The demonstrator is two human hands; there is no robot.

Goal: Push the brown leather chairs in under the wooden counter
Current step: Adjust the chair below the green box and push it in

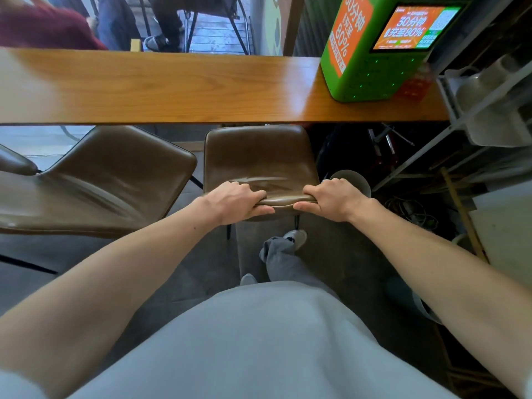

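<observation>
- Directly below the camera, the middle brown leather chair (pixel 259 159) faces the long wooden surface (pixel 172 87). The front of its seat reaches the board's near edge, and the rest of the chair stands out in the open.
- The left hand (pixel 239 201) grips the top edge of this chair's back, with the fingers curled over the front and the thumb pressed along the rear.
- The right hand (pixel 334 200) holds the same edge in the same way. A short stretch of bare leather shows between the two hands.
- Both forearms are bare and stretched forward.
- A grey shoe (pixel 296 237) is planted on the floor just behind the chair's rear legs.
- The second brown leather chair (pixel 115 180) stands just to the left and is turned at an angle. Its far corner meets the board's near edge, and most of its seat is out from under.
- A sliver of another brown leather seat (pixel 14 164) shows at the far left.
- A round grey bin (pixel 352 180) sits on the floor just beyond the right hand and is partly hidden by it. What it holds cannot be told.
- A green box-shaped charging station with an orange screen (pixel 371 47) stands on the right end of the surface.
- A grey metal rack (pixel 460 122) rises to the right of the surface and carries pale grey plastic tubs (pixel 489 90). Their contents are too blurred to make out.
- Loose cables (pixel 414 211) lie on the floor under the rack.
- A person in a dark red top (pixel 43 27) is beyond the surface.
</observation>
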